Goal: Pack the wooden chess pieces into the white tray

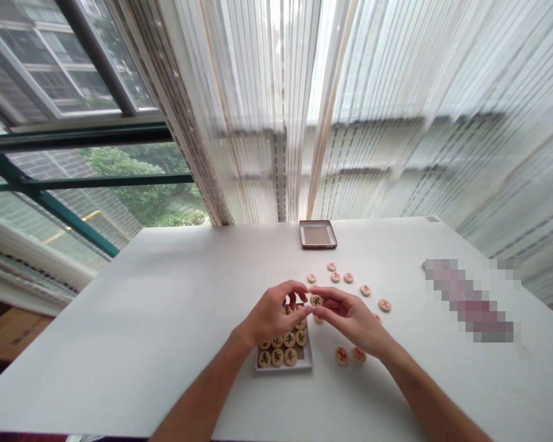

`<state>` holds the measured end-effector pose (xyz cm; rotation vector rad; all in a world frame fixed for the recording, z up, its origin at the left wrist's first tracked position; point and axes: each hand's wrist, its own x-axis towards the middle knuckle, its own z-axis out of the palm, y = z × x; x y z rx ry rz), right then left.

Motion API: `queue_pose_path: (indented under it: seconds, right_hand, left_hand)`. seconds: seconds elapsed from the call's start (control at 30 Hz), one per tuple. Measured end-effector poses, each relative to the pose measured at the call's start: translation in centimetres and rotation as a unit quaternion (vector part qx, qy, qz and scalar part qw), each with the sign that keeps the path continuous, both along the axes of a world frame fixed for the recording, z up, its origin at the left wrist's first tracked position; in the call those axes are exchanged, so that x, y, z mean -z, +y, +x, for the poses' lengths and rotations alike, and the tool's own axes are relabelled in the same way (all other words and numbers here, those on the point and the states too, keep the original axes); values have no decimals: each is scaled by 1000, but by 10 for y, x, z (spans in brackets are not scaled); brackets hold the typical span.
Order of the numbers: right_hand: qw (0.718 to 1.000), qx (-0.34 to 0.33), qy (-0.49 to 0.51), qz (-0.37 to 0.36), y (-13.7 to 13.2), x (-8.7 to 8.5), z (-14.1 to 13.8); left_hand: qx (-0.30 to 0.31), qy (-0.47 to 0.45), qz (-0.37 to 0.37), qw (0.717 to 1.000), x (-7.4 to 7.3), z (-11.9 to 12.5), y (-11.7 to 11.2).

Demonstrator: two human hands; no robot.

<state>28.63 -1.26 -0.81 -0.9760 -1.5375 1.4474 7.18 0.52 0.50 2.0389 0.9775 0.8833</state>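
Observation:
My left hand [274,313] and my right hand [350,316] meet above a small white tray [306,364] of round wooden chess pieces with black characters. Between their fingertips sits one wooden chess piece [316,301] with a black character, pinched from both sides. The tray lies under my left hand and holds several black-marked pieces [277,357]. Loose pieces with red characters [341,355] lie on the white table [166,307] to the right of the tray, and more red pieces [348,277] lie beyond my hands.
A brown square lid or box [317,234] rests at the table's far edge. A blurred patch [470,301] covers something on the right of the table. Striped curtains [350,110] hang behind, with a window [74,153] to the left.

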Motion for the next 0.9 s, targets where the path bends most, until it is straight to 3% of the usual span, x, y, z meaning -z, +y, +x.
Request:
queue_pose_path:
  seconds: [0.23, 0.9]
  right_hand:
    - [998, 16, 55, -8, -1, -4, -5]
    - [994, 39, -38, 93, -7, -9, -8]
  left_hand:
    - [9, -36, -16, 999, 3, 4, -2]
    - [-44, -73, -56, 995, 4, 9, -4]
